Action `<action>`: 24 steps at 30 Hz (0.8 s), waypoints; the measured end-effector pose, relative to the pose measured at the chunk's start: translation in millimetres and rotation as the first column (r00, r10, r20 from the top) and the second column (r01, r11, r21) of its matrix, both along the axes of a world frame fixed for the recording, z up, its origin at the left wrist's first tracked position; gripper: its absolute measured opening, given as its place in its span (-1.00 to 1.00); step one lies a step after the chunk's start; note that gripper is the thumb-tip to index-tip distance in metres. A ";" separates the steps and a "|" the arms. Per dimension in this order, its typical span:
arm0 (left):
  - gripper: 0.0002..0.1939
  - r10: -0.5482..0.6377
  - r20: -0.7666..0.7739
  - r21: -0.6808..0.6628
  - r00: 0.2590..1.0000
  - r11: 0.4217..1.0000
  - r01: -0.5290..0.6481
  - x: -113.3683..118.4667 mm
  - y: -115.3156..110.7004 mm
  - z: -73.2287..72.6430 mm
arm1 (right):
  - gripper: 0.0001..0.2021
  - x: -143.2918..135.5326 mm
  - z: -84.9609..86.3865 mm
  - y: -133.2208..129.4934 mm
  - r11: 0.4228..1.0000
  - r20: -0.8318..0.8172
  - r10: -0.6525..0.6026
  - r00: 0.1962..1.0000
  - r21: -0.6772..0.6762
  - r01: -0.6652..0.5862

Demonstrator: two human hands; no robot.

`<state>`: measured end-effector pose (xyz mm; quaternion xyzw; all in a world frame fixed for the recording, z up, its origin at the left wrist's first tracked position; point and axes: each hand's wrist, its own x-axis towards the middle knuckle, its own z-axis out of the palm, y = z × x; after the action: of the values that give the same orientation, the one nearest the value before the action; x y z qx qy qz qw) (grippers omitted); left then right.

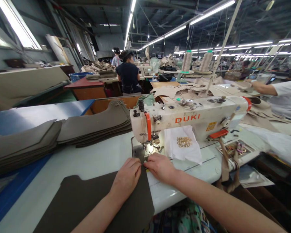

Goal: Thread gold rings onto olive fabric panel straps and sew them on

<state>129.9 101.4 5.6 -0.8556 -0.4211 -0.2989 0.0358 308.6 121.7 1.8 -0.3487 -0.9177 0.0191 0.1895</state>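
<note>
A dark grey-brown fabric panel [97,197] lies on the pale machine table, its upper corner just in front of the sewing machine's needle area. My left hand [128,171] rests on that corner with its fingers curled together, pinching the panel's edge. Close to its right, my right hand [160,166] is closed too, fingertips pressed together at the edge; what they pinch is too small to make out. Both hands are right before the presser foot of the white sewing machine [184,121]. Under the machine arm, a white cloth [171,147] carries a pile of gold-coloured metal rings [184,142].
Stacked dark panels [94,124] lie on the left. An open tray [237,149] with small parts is set into the table at right, fabric straps [225,161] hanging beside it. Thread cones [186,61] stand behind. A person [129,74] sits ahead; another [286,95] works at right.
</note>
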 end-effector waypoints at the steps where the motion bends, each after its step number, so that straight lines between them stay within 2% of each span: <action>1: -0.78 -0.003 0.005 0.004 1.000 1.000 0.003 0.3 0.2 -0.3 | -0.84 0.0 0.0 0.4 1.000 -0.004 0.002 1.000 -0.002 -0.002; 7: -0.77 -0.017 0.015 0.020 1.000 1.000 0.016 0.4 1.8 -0.7 | -0.85 1.2 -0.8 0.6 1.000 0.009 0.019 1.000 -0.016 -0.018; 16: -0.78 -0.044 0.014 -0.068 0.999 0.997 0.045 -4.5 4.6 0.7 | -0.83 5.6 5.8 1.4 0.998 0.039 0.060 0.997 -0.021 -0.059; 20: -0.76 -0.051 -0.041 -0.062 0.998 0.997 0.049 -5.8 7.1 1.8 | -0.84 17.3 11.0 -11.2 0.993 0.090 0.120 0.989 -0.009 -0.120; 24: -0.74 -0.048 -0.094 -0.026 0.994 0.999 0.046 -5.3 7.1 1.0 | -0.83 34.0 17.8 -34.2 0.972 0.162 0.232 0.959 0.003 -0.235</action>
<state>124.6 108.5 6.6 -0.8788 -0.4023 -0.2539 0.0384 342.5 87.5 19.6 -0.2362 -0.9649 0.0031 0.1150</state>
